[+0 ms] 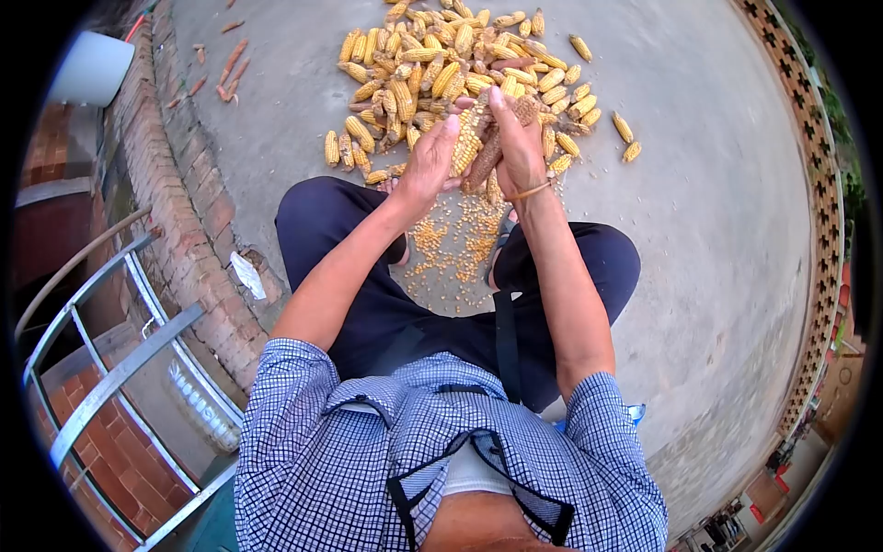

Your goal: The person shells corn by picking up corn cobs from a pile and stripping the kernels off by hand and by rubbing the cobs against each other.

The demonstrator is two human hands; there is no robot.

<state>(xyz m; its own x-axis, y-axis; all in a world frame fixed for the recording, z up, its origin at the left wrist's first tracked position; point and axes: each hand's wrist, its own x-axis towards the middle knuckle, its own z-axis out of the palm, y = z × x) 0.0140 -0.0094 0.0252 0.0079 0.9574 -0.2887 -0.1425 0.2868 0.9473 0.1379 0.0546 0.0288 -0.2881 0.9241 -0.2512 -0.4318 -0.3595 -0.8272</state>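
My left hand (429, 164) is closed around a partly shelled corn cob (467, 143) with rows of yellow kernels on it. In my right hand (521, 147) is a bare brown corncob (485, 164), pressed along the side of the yellow one. Both hands meet just in front of my knees. Loose kernels (451, 244) lie scattered on the ground between my feet. Right behind my hands is a heap of yellow corn cobs (423, 64). My fingers partly hide both cobs.
Several bare cobs (235, 64) lie at the upper left near a low brick edge (175, 184). A white bucket (92, 69) stands beyond it. On the left is a metal frame (129, 368). A perforated brick wall (814, 138) runs along the right of the concrete ground (717, 212).
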